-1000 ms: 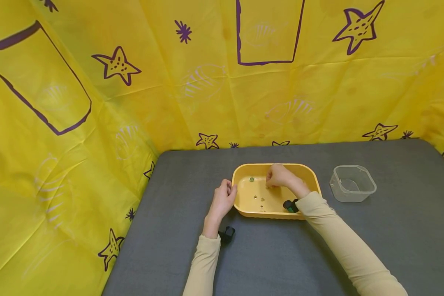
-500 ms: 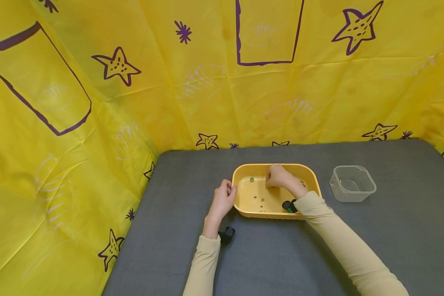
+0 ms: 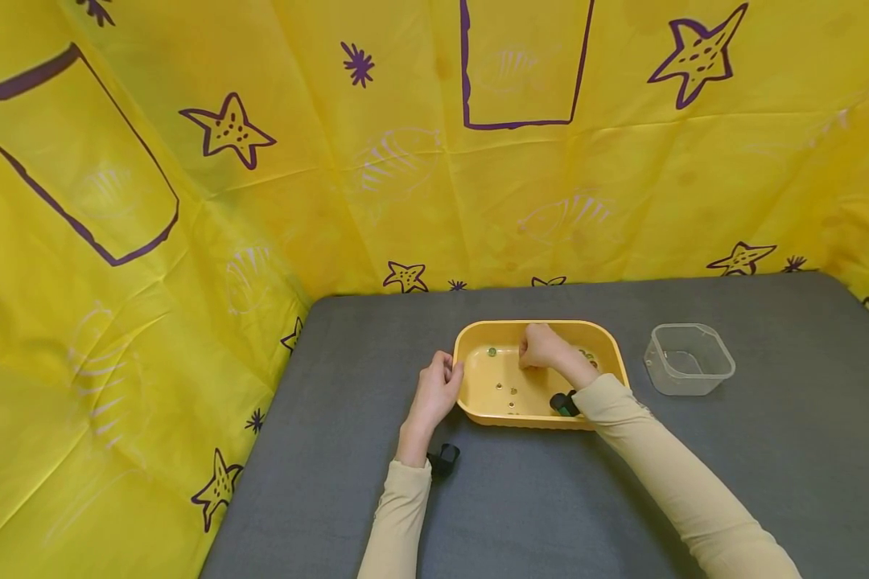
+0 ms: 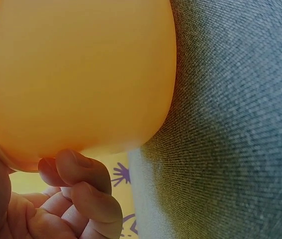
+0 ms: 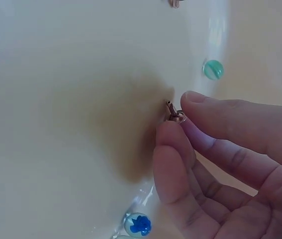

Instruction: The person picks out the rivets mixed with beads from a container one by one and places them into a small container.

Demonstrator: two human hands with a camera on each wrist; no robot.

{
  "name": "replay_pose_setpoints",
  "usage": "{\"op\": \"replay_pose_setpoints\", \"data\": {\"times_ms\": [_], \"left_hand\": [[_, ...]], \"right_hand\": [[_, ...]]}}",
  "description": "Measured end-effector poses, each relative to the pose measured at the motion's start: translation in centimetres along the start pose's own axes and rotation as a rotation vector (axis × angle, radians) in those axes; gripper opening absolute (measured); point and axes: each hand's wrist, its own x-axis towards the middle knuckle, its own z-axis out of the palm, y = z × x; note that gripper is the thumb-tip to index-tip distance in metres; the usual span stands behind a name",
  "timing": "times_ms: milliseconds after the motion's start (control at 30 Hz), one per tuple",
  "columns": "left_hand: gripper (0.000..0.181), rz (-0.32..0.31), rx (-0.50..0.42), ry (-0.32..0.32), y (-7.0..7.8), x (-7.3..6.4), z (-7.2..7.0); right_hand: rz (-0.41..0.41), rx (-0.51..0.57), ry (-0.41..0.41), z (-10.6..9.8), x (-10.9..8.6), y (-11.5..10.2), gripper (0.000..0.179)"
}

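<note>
A yellow rectangular tub stands on the grey cloth, with small metal pieces and glass marbles in it. My left hand grips its left end, thumb over the rim and curled fingers against the outer wall. Inside, near the back wall, my right hand pinches a small copper-coloured metal piece between thumb and fingertips; its exact kind is unclear. In the right wrist view a green marble lies beyond the thumb, and a clear marble with blue inside lies below the fingers.
To the right of the tub stands a clear plastic container with a small piece visible at its left side. A yellow cloth with purple starfish drawings hangs behind and to the left of the grey surface.
My right hand and wrist have shifted very slightly left, and marbles at the tub's right end now show beside the wrist. The left hand stays on the rim.
</note>
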Motion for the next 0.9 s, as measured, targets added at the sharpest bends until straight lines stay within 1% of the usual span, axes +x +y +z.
{"op": "replay_pose_setpoints", "data": {"times_ms": [267, 500, 667, 900], "left_hand": [[0.016, 0.015, -0.002, 0.009, 0.14, 0.02, -0.09], [0.016, 0.004, 0.004, 0.006, 0.14, 0.02, -0.11], [0.015, 0.021, 0.001, 0.008, 0.12, -0.03, -0.09], [0.015, 0.026, 0.003, 0.014, 0.11, -0.03, 0.02]], "right_hand": [[0.012, -0.010, -0.002, 0.04, 0.19, -0.09, 0.013], [0.023, 0.000, -0.009, 0.11, 0.34, -0.15, 0.016], [0.050, 0.010, -0.020, 0.20, 0.37, -0.18, 0.016], [0.030, 0.000, -0.010, 0.17, 0.25, -0.06, 0.015]]}}
